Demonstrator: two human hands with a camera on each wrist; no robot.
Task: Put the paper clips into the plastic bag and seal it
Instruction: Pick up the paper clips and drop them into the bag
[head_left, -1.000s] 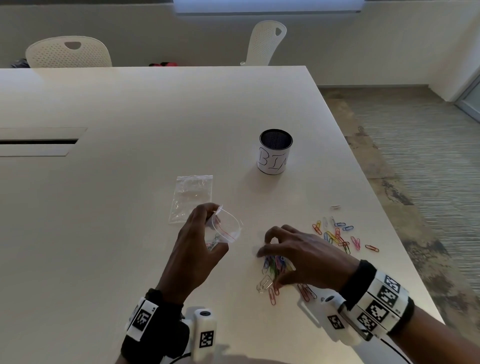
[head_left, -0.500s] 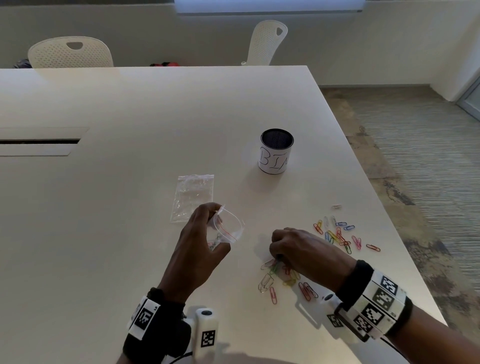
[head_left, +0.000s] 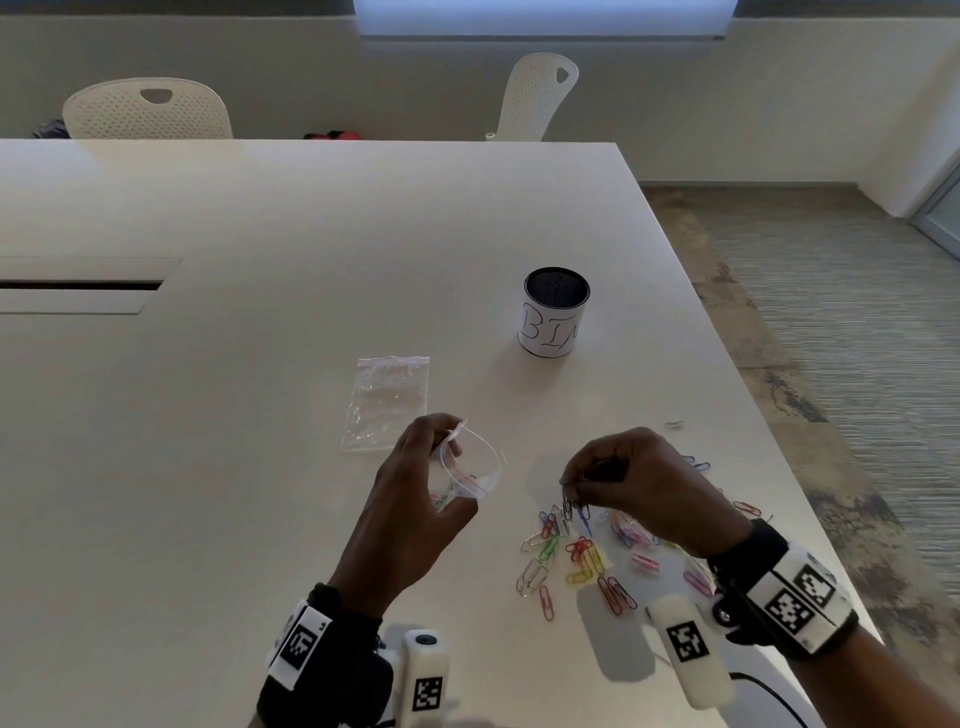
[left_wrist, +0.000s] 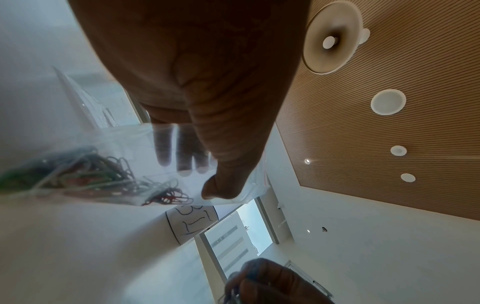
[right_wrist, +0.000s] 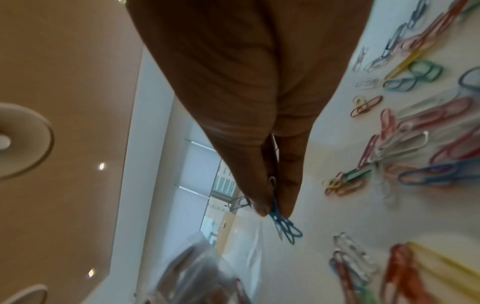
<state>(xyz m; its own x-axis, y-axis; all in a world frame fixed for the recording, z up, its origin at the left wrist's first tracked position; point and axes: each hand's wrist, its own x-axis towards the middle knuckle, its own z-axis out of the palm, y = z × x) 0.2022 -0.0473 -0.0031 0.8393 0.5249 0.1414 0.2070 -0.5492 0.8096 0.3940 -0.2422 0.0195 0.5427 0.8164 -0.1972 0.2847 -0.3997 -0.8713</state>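
At the bench's near edge: two hands work over a scatter of clips (head_left: 582, 551).
Left hand (head_left: 415, 499): thumb and fingers pinch the bag (head_left: 470, 470) by its rim, holding the mouth open toward the right; a bunch of clips already lies in its bottom, seen in the left wrist view.
Right hand (head_left: 639, 483): fingertips pinch a few clips, blue among them (right_wrist: 284, 227), lifted just above the pile and near the bag's mouth.
Spare bag (head_left: 387, 402): flat on the bench beyond the left hand.
Cup (head_left: 555, 312): upright, well apart from the clips.
Handling, clips: likely light, stiff and slick; they snag on one another, so a small pinch at the tips suits better than a scoop.
Handling, bag: thin, limp film that probably collapses; best held at the rim beside the red seal line, leaving the strip free for pressing shut later.
Progress: many clips remain loose on the bench.
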